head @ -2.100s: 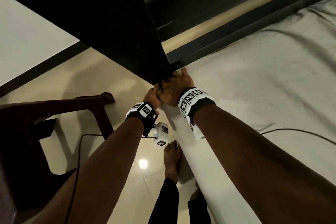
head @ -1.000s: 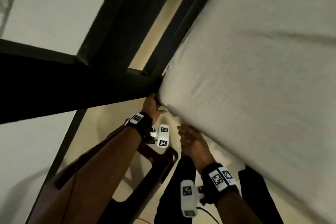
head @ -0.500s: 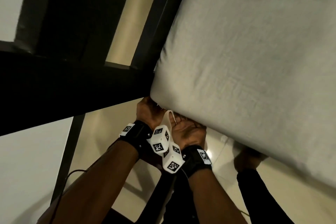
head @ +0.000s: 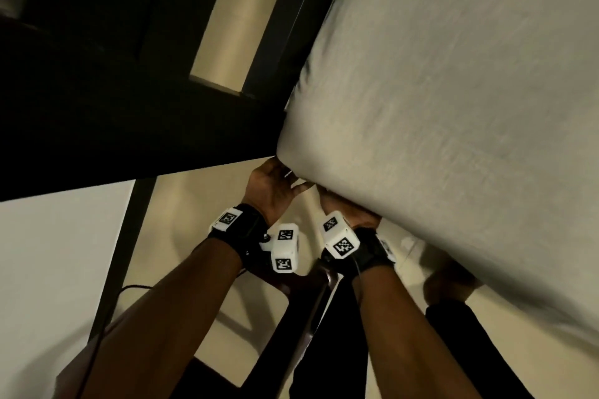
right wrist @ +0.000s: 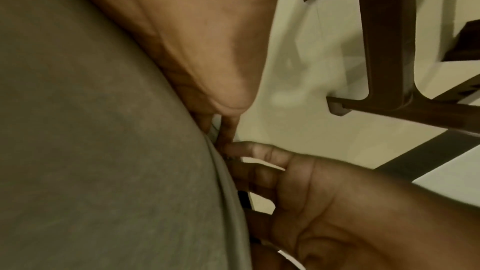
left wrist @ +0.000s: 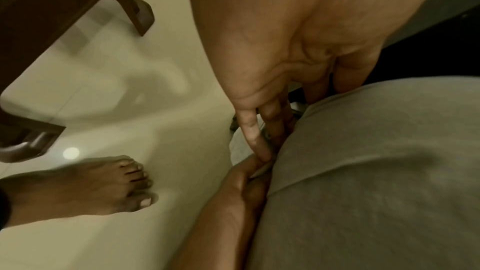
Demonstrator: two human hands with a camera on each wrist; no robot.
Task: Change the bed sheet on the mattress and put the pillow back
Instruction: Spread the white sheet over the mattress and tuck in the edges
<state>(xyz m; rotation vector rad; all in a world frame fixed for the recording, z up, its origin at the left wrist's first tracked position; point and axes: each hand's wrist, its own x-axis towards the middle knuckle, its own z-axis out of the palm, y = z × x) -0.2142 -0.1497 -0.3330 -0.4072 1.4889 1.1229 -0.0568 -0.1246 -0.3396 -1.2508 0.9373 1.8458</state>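
bed sheet (head: 453, 107): pale grey-white cloth, stretched over the mattress top with faint wrinkles; wraps round the near corner and down the side.
sheet edge (right wrist: 226, 171): a folded hem running along the underside of the corner, where the fingers of both hands meet it.
mattress corner (head: 291, 146): rounded, covered by the sheet, butting against the dark bed frame.
pillow: not in view.

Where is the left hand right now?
In the head view, the left hand is under the sheet-covered mattress corner, beside the right hand and just below the dark bed frame.
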